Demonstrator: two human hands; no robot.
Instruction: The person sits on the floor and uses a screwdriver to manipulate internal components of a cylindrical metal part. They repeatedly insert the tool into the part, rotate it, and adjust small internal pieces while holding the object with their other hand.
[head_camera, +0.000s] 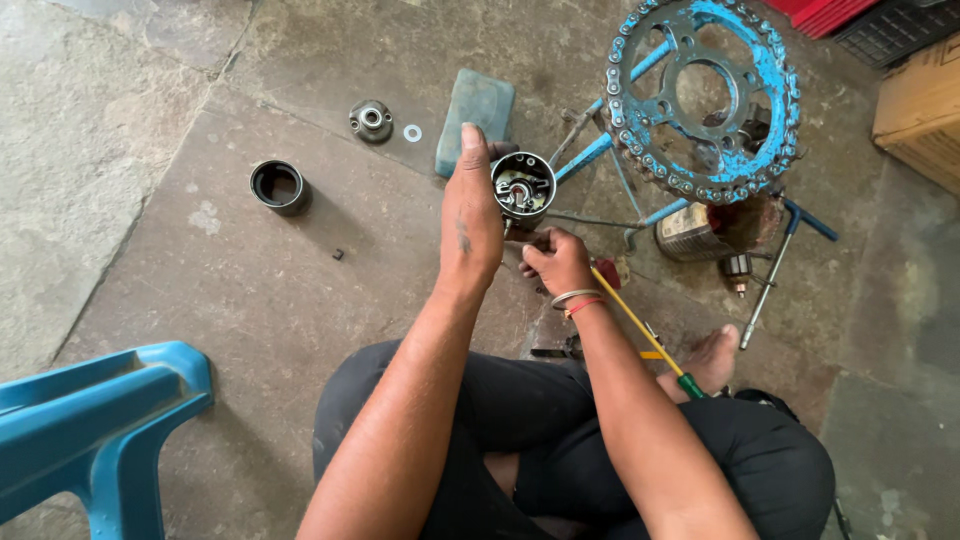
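My left hand (468, 215) grips a round metal motor housing (523, 187), open end toward me, with brushes and small parts visible inside. Just below it, my right hand (556, 260) is closed with its fingers at the housing's underside; what it pinches is hidden. A yellow-shafted screwdriver with a green handle (640, 328) lies beside my right wrist, touching the forearm. I sit cross-legged on a stone floor.
On the floor lie a black cylindrical sleeve (279, 186), a metal end cap (370, 120) with a washer (412, 132), a teal block (476, 108), a blue chain sprocket (702, 95), a rotor (700, 232), a T-handle wrench (780, 265). Blue plastic stool (95, 420) at lower left.
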